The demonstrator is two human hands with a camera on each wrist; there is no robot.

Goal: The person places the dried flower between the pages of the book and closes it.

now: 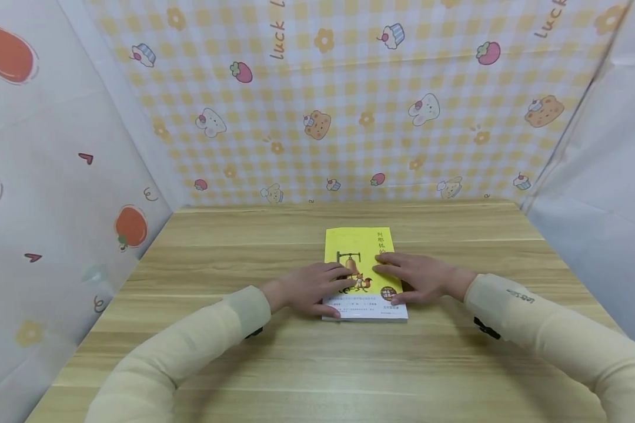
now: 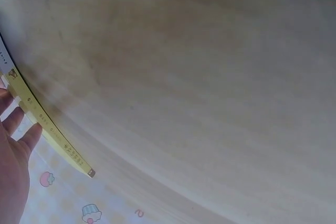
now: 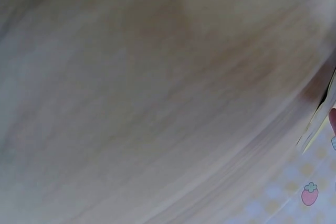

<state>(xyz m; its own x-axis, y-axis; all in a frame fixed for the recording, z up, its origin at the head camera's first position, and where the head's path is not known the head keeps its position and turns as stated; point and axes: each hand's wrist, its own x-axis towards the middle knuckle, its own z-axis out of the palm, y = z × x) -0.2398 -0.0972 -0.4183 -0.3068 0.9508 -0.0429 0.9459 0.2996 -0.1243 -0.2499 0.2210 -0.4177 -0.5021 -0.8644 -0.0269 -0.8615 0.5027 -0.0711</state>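
Observation:
A yellow paperback book (image 1: 356,239), with a white band along its near edge, lies closed on the wooden table. Its cover shows a bell, a fox and Chinese characters. From the left, my left hand (image 1: 313,288) rests over the cover's lower left part, fingers extended and thumb by the near edge. My right hand (image 1: 422,276) lies across the right edge, its fingers spread on the cover. The left wrist view catches the printed spine (image 2: 44,116) beside the left fingers (image 2: 31,136). At the right wrist view's border, page edges (image 3: 316,121) and one fingertip (image 3: 333,119) show.
The wood-grain table (image 1: 275,370) extends around the book on all sides. Behind it hangs a yellow checked cloth (image 1: 344,153) with cartoon prints. White cloths (image 1: 69,235) enclose the left and right sides. Both forearms wear cream sleeves (image 1: 190,341).

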